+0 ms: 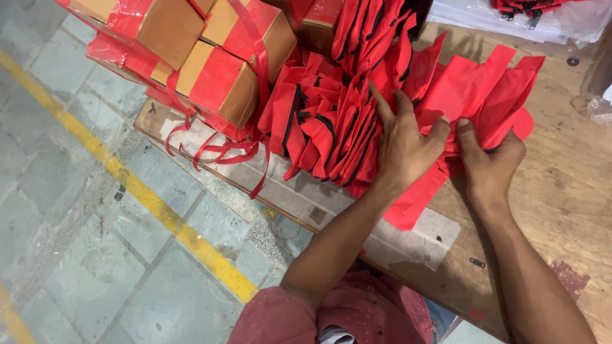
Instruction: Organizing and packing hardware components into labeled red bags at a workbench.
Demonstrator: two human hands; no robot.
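While both hands worked the pile:
Left hand (403, 143): lay spread flat, pressing the stack of red fabric bags (331, 130).
Right hand (488, 162): pinched the loose red bag (475, 95) just beside the stack.
Progress: many bags seemed stacked already; others lay unsorted on the wooden table (567, 191).

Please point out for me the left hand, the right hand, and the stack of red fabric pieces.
left hand (405, 145), head view, on the back of the hand.
right hand (489, 164), head view, on the back of the hand.
stack of red fabric pieces (331, 137), head view, on the folded edges.
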